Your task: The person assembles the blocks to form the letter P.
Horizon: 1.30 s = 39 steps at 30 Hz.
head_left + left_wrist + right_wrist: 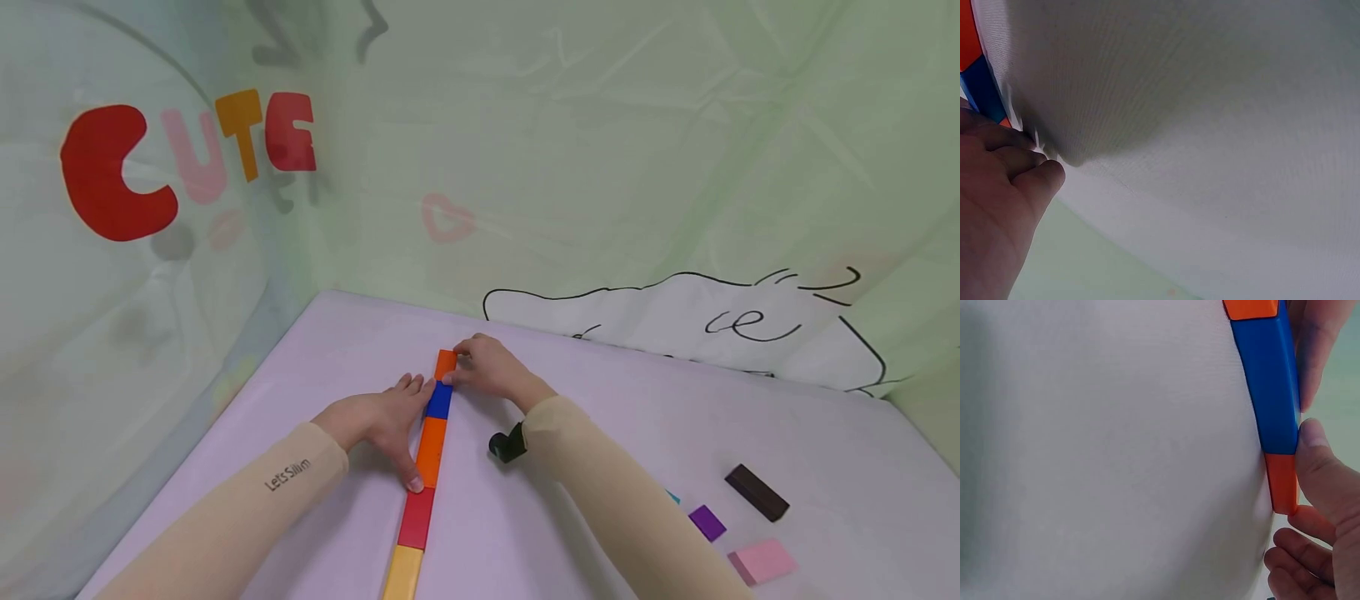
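The end orange block (446, 363) sits grasped between thumb and curled index finger of the right hand (491, 367). Left hand (386, 419): fingers extended, ungripped, beside the blue block (439, 402).

Near edge of tabletop (337, 350) cut off by bottom of head view; yellow block (403, 575) toward that edge cut off too. Teal piece (673, 497) toward tabletop's right edge mostly hidden behind right sleeve (615, 492), shape unclear. In left wrist view, left hand (1000, 194) cut off at left, hiding most of orange block (446, 363) nearest tabletop's far edge. Grey marks (276, 55) on wall sheet (570, 167) blurred.
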{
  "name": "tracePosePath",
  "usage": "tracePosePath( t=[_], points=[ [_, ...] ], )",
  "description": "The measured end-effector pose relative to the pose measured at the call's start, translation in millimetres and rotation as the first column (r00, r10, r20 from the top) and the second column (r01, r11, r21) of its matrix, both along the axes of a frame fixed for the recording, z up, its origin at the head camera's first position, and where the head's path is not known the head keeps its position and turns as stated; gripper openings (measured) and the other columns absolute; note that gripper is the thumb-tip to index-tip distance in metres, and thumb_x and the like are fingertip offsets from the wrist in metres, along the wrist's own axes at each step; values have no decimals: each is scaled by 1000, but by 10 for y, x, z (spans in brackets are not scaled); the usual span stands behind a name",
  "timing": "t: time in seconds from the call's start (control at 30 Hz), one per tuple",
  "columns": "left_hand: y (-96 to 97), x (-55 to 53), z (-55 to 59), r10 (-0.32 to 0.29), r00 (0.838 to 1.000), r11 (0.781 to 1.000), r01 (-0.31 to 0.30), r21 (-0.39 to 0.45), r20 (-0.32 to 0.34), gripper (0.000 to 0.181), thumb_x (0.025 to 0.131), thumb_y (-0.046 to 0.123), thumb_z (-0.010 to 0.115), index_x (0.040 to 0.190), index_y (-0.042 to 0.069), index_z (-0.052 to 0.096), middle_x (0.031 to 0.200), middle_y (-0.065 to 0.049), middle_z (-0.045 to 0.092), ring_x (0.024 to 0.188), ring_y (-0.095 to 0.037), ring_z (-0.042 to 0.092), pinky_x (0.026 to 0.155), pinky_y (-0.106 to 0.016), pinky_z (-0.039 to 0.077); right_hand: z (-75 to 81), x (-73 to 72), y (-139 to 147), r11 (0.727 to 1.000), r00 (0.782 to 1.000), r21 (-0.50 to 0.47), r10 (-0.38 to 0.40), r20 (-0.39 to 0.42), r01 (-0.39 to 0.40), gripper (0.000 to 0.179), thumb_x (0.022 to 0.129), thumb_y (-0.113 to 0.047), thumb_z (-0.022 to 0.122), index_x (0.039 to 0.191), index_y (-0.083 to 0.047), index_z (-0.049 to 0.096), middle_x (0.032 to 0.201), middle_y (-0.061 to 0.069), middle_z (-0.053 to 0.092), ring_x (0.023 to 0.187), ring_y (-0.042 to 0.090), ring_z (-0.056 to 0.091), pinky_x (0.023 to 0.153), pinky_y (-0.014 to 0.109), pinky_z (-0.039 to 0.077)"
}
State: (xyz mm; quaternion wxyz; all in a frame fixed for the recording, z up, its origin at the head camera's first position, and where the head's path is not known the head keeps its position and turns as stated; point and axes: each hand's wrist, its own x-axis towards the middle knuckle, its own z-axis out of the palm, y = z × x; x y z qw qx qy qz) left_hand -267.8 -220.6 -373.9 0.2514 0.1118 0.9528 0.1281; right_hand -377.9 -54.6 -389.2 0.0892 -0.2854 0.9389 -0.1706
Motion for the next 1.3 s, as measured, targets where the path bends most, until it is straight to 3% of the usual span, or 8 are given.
tracePosePath(
  t=[0.33, 0.57, 0.87, 1.03, 1.3],
  points=[
    [-17, 1, -29, 1, 1000, 1000, 0, 23, -10, 132, 67, 46, 93, 165, 7, 13, 173, -16, 11, 161, -36, 6, 126, -58, 24, 5, 4, -11, 1000, 1000, 18, 9, -28, -8, 55, 92, -32, 78, 133, 2, 65, 131, 20, 67, 122, 32, 62, 112, 43, 49],
    [-40, -36, -31, 30, 999, 995, -28, 99, -12, 128, 70, 45, 92, 164, 5, 15, 172, -17, 13, 161, -36, 7, 126, -59, 24, 12, 3, -26, 1000, 1000, 16, -18, -7, 18, 56, 91, -32, 79, 133, 1, 65, 131, 19, 67, 123, 33, 61, 113, 43, 48],
    [-99, -302, 9, 78, 994, 986, -67, 154, -71, 105, 88, 35, 81, 164, 4, 15, 171, -19, 17, 160, -37, 10, 128, -56, 18, -2, 28, -30, 1000, 999, -4, -31, 16, 31, 53, 90, -30, 80, 131, 2, 66, 130, 20, 67, 122, 34, 62, 113, 43, 48],
    [-69, -449, 30, 75, 995, 984, -63, 164, -67, 100, 88, 31, 81, 163, 5, 21, 170, -20, 20, 160, -39, 12, 128, -57, 17, -14, 47, -18, 999, 998, -8, -46, 34, 46, 53, 90, -31, 80, 131, 1, 67, 130, 19, 67, 122, 33, 61, 112, 43, 48],
    [-14, -542, 55, 57, 995, 988, -45, 146, -77, 101, 86, 28, 83, 162, 1, 22, 170, -21, 20, 159, -40, 12, 128, -57, 17, 21, 58, 9, 1000, 1000, -26, -10, -10, 10, 53, 90, -30, 80, 129, 3, 67, 128, 20, 69, 122, 34, 62, 112, 43, 48]
  ],
)
